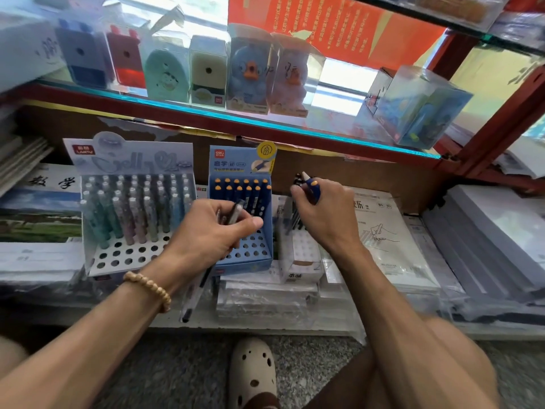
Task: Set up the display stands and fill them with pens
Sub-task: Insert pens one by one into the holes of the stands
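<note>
A blue display stand (267,246) holds two back rows of dark blue pens with orange tips (241,184); its front holes are bare. My left hand (215,228) hovers over that stand and grips a bundle of long pens (194,293) that stick out below the palm. To the right, my right hand (324,211) holds a few dark blue pens (309,184) above a small white box (300,258). On the left, a white display stand (118,258) carries several pastel pens (138,208) in its rear holes.
The stands sit on wrapped stacks of paper and notebooks (380,228) on a low shelf. A glass shelf (265,125) above carries boxed pencil sharpeners (249,69). A red frame post (483,137) rises at right. My foot in a white clog (253,373) rests on the floor.
</note>
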The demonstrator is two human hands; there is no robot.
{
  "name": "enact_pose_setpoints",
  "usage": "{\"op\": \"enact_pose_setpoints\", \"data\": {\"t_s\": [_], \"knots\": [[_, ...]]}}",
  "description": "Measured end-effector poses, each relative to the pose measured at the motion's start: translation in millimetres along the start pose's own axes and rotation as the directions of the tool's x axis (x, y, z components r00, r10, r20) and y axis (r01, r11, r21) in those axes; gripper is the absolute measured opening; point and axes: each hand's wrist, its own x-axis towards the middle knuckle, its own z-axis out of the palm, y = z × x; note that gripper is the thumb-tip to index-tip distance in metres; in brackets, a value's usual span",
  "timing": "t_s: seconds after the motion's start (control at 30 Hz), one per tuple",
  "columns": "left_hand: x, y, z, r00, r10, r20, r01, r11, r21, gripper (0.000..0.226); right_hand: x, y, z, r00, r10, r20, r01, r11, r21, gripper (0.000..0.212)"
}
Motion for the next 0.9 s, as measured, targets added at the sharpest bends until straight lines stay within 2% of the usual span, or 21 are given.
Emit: {"op": "enact_pose_setpoints", "data": {"t_s": [0.03,0.1,0.17,0.27,0.4,0.53,0.6,0.73,0.9], "knots": [[0.0,0.5,-0.5,1.0,0.01,0.026,-0.011,1.0,0.027,0.022,-1.5,-10.0,-4.0,0.997,0.0,0.078,-0.013,0.986,0.168,0.037],[-0.5,-1.0,-0.4,0.997,-0.001,0.078,-0.004,0.998,0.063,0.022,-6.0,-28.3,-12.5,0.965,-0.036,0.261,-0.096,0.875,0.474,0.03],[-2.4,-2.1,1.1,0.993,-0.027,0.113,0.019,0.997,0.076,0.022,-9.7,-37.0,-17.6,0.922,-0.129,0.366,-0.114,0.811,0.574,0.018],[-3.7,-0.7,3.1,0.99,-0.023,0.14,0.01,0.995,0.094,0.019,-9.5,-38.0,-17.5,0.857,-0.221,0.465,-0.114,0.799,0.59,0.009],[-5.1,3.3,0.9,0.99,0.015,0.137,-0.028,0.995,0.096,0.024,-7.0,-37.9,-18.1,0.811,-0.262,0.524,-0.087,0.83,0.55,0.012],[-6.4,2.5,-2.0,0.994,0.032,0.104,-0.034,0.999,0.012,0.042,-1.1,-27.5,-29.4,0.863,-0.153,0.482,-0.149,0.834,0.531,0.012],[-6.1,2.1,-3.8,0.993,0.022,0.119,-0.021,1.0,-0.009,0.035,0.7,-21.6,-34.5,0.89,-0.086,0.449,-0.199,0.811,0.55,0.01],[-5.7,1.2,-0.7,0.989,0.09,0.113,-0.101,0.99,0.095,0.021,-3.6,-23.5,-34.3,0.904,-0.016,0.427,-0.249,0.791,0.558,0.01],[-5.7,2.8,6.4,0.991,0.108,0.078,-0.115,0.989,0.09,0.017,-6.1,-23.4,-38.6,0.917,0.039,0.398,-0.281,0.769,0.573,0.007]]}}
